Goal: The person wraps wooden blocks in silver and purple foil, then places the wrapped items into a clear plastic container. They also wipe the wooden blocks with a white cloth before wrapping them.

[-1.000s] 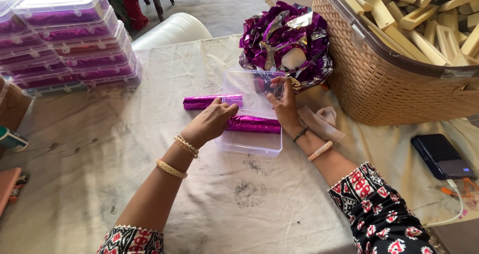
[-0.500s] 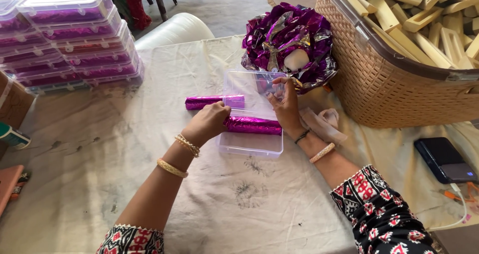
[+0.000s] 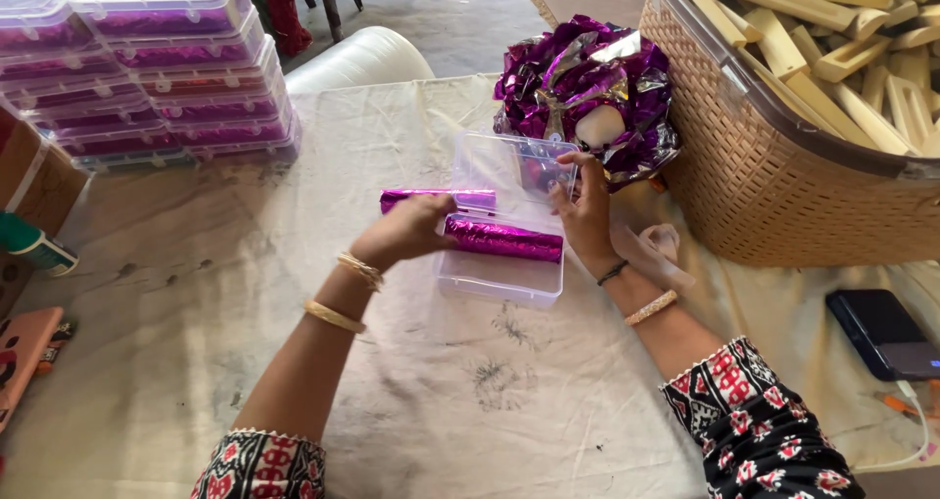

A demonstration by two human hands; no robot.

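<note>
A stained cloth covers the bench (image 3: pixel 411 401), grey floor beyond; the clear box (image 3: pixel 501 276) lies open mid-bench; two purple rolls show, one (image 3: pixel 504 238) in the box, gripped by the left hand (image 3: pixel 406 233), one (image 3: pixel 441 199) behind it, partly hidden; the right hand (image 3: pixel 586 215) steadies the lid; the basket (image 3: pixel 783 186), right of the box, is cut off.

The rolls (image 3: pixel 504 238) wear glossy, crinkled purple foil, the box (image 3: pixel 499 274) is clear smooth plastic, the table cloth (image 3: pixel 470 401) is matt stained fabric, the basket (image 3: pixel 783 186) woven tan plastic holding pale bare-wood sticks (image 3: pixel 832 29).
</note>
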